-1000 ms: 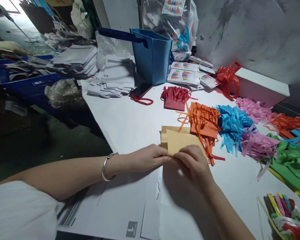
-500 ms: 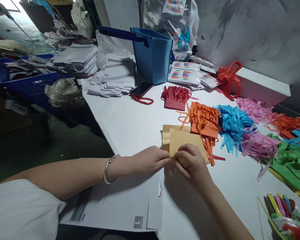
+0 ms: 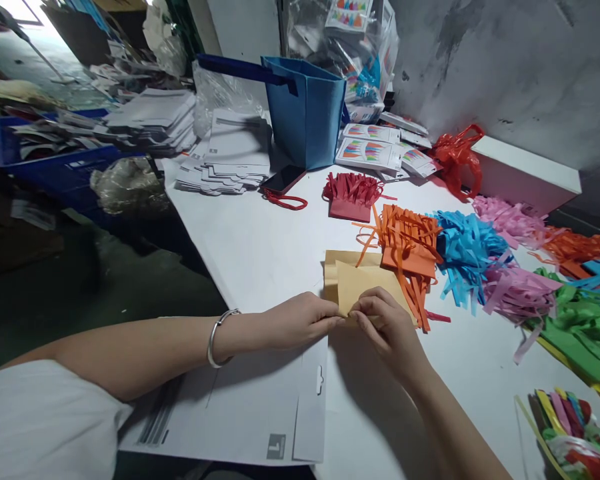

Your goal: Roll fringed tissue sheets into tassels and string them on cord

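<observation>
My left hand (image 3: 305,321) pinches the near left corner of a tan paper sheet (image 3: 363,279) between thumb and forefinger. Right beside it, my right hand (image 3: 393,330) has its fingertips closed on the sheet's near edge. Under this sheet lies more tan paper (image 3: 331,275), its left part showing. What the fingertips cover is hidden. Orange fringed paper (image 3: 407,243) rests against the far right of the tan sheets. Below my left forearm lies a white printed card packet (image 3: 260,407) with a hanging slot.
Red fringed paper (image 3: 350,200), blue fringe (image 3: 467,250), pink fringe (image 3: 520,290) and green fringe (image 3: 583,330) lie across the table (image 3: 265,260). A blue bin (image 3: 305,110), a phone (image 3: 283,180) and stacked white packets (image 3: 237,143) stand farther back. Coloured rolls (image 3: 563,410) sit front right.
The top tan sheet has shifted slightly toward me and to the left. My right hand's fingers have changed their hold a little; my left hand stays nearly still.
</observation>
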`<state>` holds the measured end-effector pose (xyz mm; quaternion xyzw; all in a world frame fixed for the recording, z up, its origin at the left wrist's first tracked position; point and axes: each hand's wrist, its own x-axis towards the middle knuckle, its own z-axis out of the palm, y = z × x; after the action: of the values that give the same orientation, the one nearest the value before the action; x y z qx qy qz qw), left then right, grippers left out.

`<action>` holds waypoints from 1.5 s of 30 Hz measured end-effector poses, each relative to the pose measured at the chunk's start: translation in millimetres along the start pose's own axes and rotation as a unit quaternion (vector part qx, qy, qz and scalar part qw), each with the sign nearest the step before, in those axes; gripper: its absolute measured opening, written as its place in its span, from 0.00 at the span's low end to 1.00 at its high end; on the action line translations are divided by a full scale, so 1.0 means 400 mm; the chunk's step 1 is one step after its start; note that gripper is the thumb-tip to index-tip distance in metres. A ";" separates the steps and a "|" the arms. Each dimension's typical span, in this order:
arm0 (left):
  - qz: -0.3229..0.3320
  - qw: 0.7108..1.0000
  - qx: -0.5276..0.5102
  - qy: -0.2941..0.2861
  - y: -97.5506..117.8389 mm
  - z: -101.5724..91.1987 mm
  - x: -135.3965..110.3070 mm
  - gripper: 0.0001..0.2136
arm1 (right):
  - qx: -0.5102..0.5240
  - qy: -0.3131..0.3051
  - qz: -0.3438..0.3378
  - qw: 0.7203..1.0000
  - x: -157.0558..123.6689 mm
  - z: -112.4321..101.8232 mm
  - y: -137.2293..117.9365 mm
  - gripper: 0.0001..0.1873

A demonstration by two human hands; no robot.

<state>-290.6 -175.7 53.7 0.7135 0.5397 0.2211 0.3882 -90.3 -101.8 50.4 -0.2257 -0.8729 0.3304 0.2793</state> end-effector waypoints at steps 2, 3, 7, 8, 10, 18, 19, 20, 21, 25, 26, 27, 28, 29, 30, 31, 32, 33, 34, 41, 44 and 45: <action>0.002 1.000 -0.003 0.002 0.001 0.000 0.000 0.17 | -0.029 0.002 -0.031 0.999 -0.001 0.000 0.001 0.04; 0.004 1.000 -0.003 0.003 0.002 0.000 0.000 0.17 | -0.048 0.007 -0.048 0.998 -0.002 0.000 0.000 0.03; 0.015 1.000 0.011 0.010 0.000 0.002 -0.001 0.16 | -0.098 0.035 -0.091 0.990 -0.001 0.006 -0.009 0.04; 0.017 1.000 0.013 0.012 -0.001 0.002 -0.001 0.17 | -0.097 0.039 -0.089 0.990 -0.001 0.007 -0.013 0.04; 0.019 1.000 0.017 0.014 -0.003 0.003 -0.001 0.16 | -0.080 0.039 -0.068 0.994 0.000 0.008 -0.018 0.05; 0.023 1.000 -0.002 0.016 0.003 0.001 0.001 0.16 | 0.048 0.030 0.044 0.997 0.000 0.013 -0.011 0.06; 0.022 1.000 -0.005 0.014 0.003 0.001 0.001 0.16 | 0.067 0.033 0.053 0.996 0.001 0.015 -0.010 0.06; 0.022 1.000 -0.006 0.013 0.003 0.000 0.001 0.16 | 0.085 0.037 0.062 0.994 0.002 0.016 -0.010 0.05; 0.023 1.000 -0.007 0.012 0.003 0.000 0.000 0.15 | 0.102 0.041 0.072 0.991 0.003 0.016 -0.010 0.06; 0.023 1.000 -0.021 0.003 0.000 0.001 0.000 0.12 | 0.159 0.040 0.115 0.980 0.008 0.011 -0.006 0.10; 0.016 1.000 -0.024 -0.003 0.000 0.001 0.001 0.12 | 0.180 0.043 0.132 0.974 0.008 0.006 -0.002 0.11; 0.004 1.000 -0.024 -0.010 0.000 0.000 0.002 0.13 | 0.203 0.050 0.150 0.966 0.008 0.001 0.003 0.12; -0.010 1.000 -0.022 -0.016 0.000 -0.001 0.004 0.14 | 0.226 0.060 0.169 0.958 0.008 -0.005 0.009 0.13; -0.026 0.999 -0.022 -0.021 0.001 -0.004 0.005 0.15 | 0.247 0.075 0.187 0.948 0.007 -0.012 0.014 0.13; -0.042 0.999 -0.023 -0.023 0.001 -0.008 0.007 0.15 | 0.266 0.092 0.202 0.938 0.007 -0.019 0.019 0.14; -0.054 0.998 -0.027 -0.023 0.002 -0.014 0.007 0.15 | 0.281 0.110 0.214 0.929 0.007 -0.027 0.024 0.15; -0.064 0.997 -0.031 -0.022 0.002 -0.020 0.007 0.14 | 0.294 0.127 0.222 0.921 0.007 -0.034 0.026 0.15; -0.073 0.996 -0.035 -0.020 0.002 -0.029 0.004 0.14 | 0.305 0.140 0.226 0.914 0.007 -0.041 0.027 0.16; -0.084 0.996 -0.036 -0.018 0.000 -0.038 -0.001 0.16 | 0.313 0.151 0.227 0.910 0.007 -0.047 0.025 0.16; -0.149 0.986 -0.069 -0.034 -0.011 -0.107 -0.097 0.14 | 0.331 0.174 0.201 0.906 0.005 -0.056 -0.011 0.15; -0.144 0.979 -0.134 0.057 0.025 -0.117 -0.135 0.17 | 0.319 0.168 0.189 0.913 0.009 -0.064 -0.034 0.14; -0.139 0.970 -0.176 0.094 0.043 -0.115 -0.141 0.18 | 0.313 0.170 0.183 0.916 0.012 -0.073 -0.046 0.14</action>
<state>-332.2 -216.3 101.1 0.5278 0.6206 0.3223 0.4820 -79.1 -98.5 83.0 -0.3351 -0.6076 0.5890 0.4144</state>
